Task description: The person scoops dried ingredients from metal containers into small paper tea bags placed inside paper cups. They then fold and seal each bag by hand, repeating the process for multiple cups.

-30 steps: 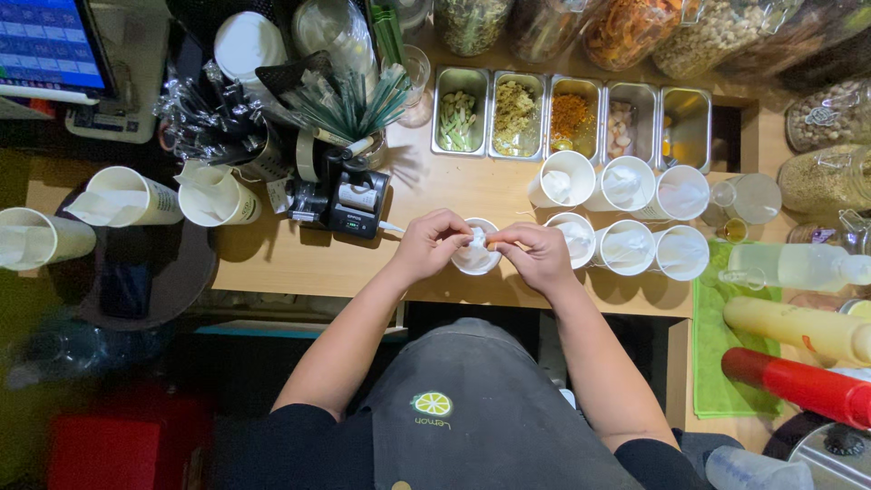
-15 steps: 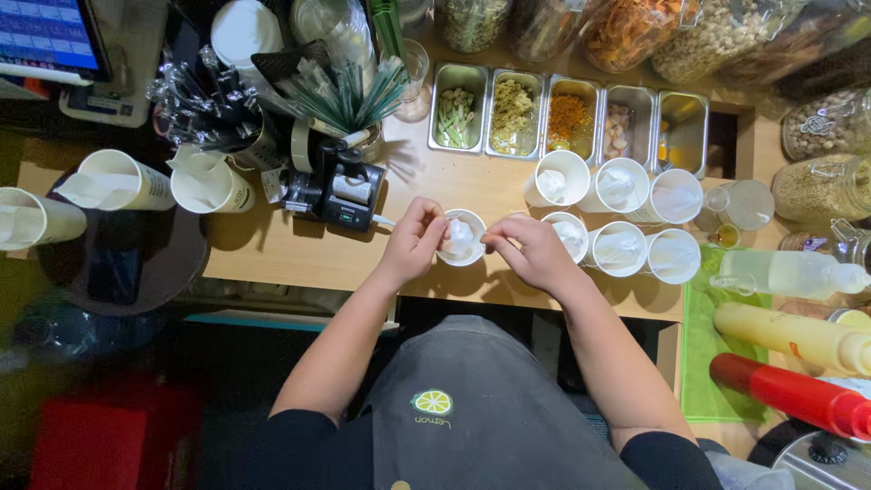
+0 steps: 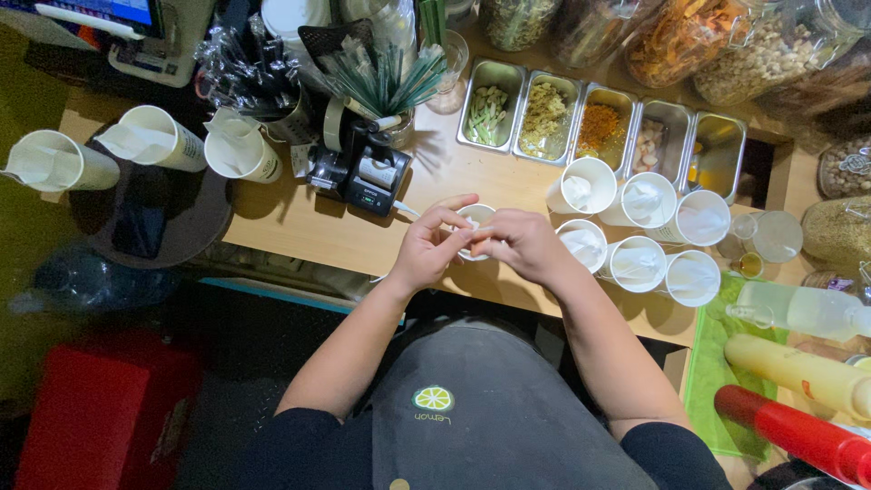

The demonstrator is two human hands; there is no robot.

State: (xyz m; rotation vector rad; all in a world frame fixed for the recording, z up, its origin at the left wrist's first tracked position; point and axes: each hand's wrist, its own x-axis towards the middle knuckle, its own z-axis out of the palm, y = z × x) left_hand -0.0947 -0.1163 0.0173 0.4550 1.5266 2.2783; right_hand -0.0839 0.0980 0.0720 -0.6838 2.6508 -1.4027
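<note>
A white paper cup (image 3: 473, 218) stands on the wooden counter (image 3: 308, 231) right in front of me. My left hand (image 3: 430, 245) holds its left side, with the fingers over the rim. My right hand (image 3: 520, 243) comes in from the right, and its fingertips pinch something small and pale at the cup's mouth. Both hands touch each other there. What lies inside the cup is hidden by my fingers.
Several more white cups with plastic liners (image 3: 635, 231) stand to the right. Behind them is a row of steel trays of ingredients (image 3: 602, 127). A black label printer (image 3: 363, 168) and straws (image 3: 386, 77) are to the left. Squeeze bottles (image 3: 798, 372) lie at the right.
Both hands have closed in over the cup, and the right fingers now reach its mouth. My head has moved, so the counter sits lower in view.
</note>
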